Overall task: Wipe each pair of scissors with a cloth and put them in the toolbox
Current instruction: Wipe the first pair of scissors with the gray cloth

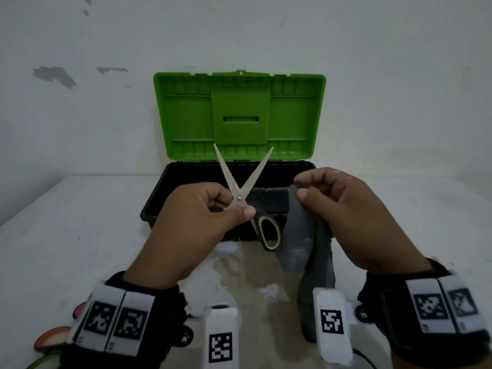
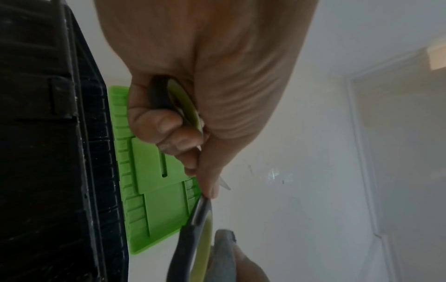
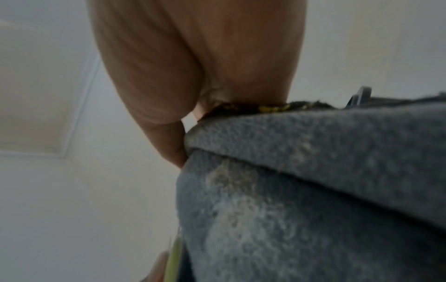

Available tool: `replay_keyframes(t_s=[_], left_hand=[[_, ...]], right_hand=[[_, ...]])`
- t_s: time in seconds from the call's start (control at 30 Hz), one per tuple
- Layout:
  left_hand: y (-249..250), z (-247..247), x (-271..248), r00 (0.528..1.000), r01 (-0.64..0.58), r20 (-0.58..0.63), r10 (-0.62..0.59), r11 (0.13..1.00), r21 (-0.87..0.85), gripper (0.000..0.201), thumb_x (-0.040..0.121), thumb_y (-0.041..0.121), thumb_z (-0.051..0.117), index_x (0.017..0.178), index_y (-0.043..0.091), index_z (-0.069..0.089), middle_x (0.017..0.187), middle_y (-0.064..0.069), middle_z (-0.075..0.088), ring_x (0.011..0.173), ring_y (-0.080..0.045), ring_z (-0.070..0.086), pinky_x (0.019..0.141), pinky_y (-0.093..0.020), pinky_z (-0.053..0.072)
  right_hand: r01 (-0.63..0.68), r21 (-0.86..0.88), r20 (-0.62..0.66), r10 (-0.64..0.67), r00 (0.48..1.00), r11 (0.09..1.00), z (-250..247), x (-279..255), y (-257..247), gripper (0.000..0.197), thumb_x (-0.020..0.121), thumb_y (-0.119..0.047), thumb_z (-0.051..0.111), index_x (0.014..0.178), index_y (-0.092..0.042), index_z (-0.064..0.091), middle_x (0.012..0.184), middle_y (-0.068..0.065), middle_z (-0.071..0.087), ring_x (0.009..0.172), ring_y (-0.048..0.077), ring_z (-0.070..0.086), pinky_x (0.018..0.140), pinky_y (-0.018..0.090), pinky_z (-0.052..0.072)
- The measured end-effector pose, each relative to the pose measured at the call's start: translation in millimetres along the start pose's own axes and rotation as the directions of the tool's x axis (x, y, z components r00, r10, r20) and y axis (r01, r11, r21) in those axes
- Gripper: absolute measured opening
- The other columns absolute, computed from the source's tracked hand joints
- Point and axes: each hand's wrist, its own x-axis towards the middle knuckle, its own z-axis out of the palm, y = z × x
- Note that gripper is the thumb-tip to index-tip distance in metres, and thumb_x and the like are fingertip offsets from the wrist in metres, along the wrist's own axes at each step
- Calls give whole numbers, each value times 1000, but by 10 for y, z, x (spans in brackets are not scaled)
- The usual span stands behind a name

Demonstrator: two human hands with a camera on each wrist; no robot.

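My left hand (image 1: 202, 217) grips a pair of scissors (image 1: 241, 190) near the pivot, blades spread in a V pointing up over the toolbox. One black and green handle loop (image 1: 270, 233) sticks out to the right; the other loop (image 2: 166, 95) sits inside my curled fingers. My right hand (image 1: 338, 209) pinches the top of a grey cloth (image 1: 300, 235), which hangs down beside the scissors' handle. The toolbox (image 1: 157, 206) is black with its green lid (image 1: 239, 115) standing open against the wall. In the right wrist view the cloth (image 3: 313, 190) fills the lower right.
The white table (image 1: 66, 235) has a worn, stained patch in front of the toolbox. Coloured handles of other items (image 1: 53, 339) peek in at the lower left edge. The white wall stands right behind the lid.
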Motion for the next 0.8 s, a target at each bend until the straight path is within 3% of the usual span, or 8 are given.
replay_keyframes(t_s=[0.1,0.27,0.33,0.4,0.47,0.57,0.63,0.8], left_hand=[[36,-21,-20,999,-25,-21,26,998,56,22,69,26,85,66,12,68,46,9,56,38,1,43,43,-11,34],[69,-52,-31,995,-70,-58,85,970,233,29,64,37,86,65,15,67,55,0,63,46,-7,49,44,-14,38],[88,-48,-37,995,-80,-36,94,956,283,28,64,39,85,66,17,69,60,0,66,52,-13,58,45,-17,41],[114,-29,-50,993,-113,-3,120,942,316,25,66,38,85,65,19,69,61,4,66,55,-10,60,47,-16,42],[134,-9,-62,988,-144,5,151,932,333,24,66,36,85,64,20,68,61,6,65,55,-6,58,47,-15,41],[144,8,-68,985,-165,4,174,928,335,26,65,37,85,64,19,67,62,5,65,57,-8,59,49,-20,44],[146,16,-70,983,-173,1,184,924,342,27,65,38,86,63,19,66,60,5,65,56,-8,58,48,-16,41],[141,7,-61,981,-183,3,195,911,370,24,64,36,86,63,20,67,60,8,65,57,-6,59,49,-14,40]], right_hand=[[101,34,28,-102,994,994,107,-32,-16,23,79,-10,81,97,-16,68,88,0,74,79,11,70,71,23,55],[293,-171,-87,-311,947,941,291,-113,-72,18,72,-16,87,80,-19,71,78,-4,73,72,10,70,65,28,58],[358,-209,-86,-381,920,910,339,-151,-116,16,73,-17,86,78,-22,71,76,-7,72,74,8,70,65,23,57],[399,-264,-81,-432,898,878,398,-178,-141,15,74,-18,85,78,-23,71,75,-13,71,75,2,68,64,12,52],[383,-310,-119,-435,893,870,445,-179,-138,12,75,-21,84,76,-22,72,75,-15,69,74,1,67,63,6,46],[307,-343,-237,-398,887,888,444,-154,-116,17,74,-29,85,72,-18,71,69,-11,68,68,7,65,57,11,46],[260,-347,-291,-367,884,901,428,-139,-112,22,73,-33,85,69,-18,69,66,-9,67,65,9,64,54,14,46],[242,-290,-234,-314,920,926,448,-140,-112,25,70,-33,87,65,-18,67,63,-6,67,60,10,64,52,19,48]])
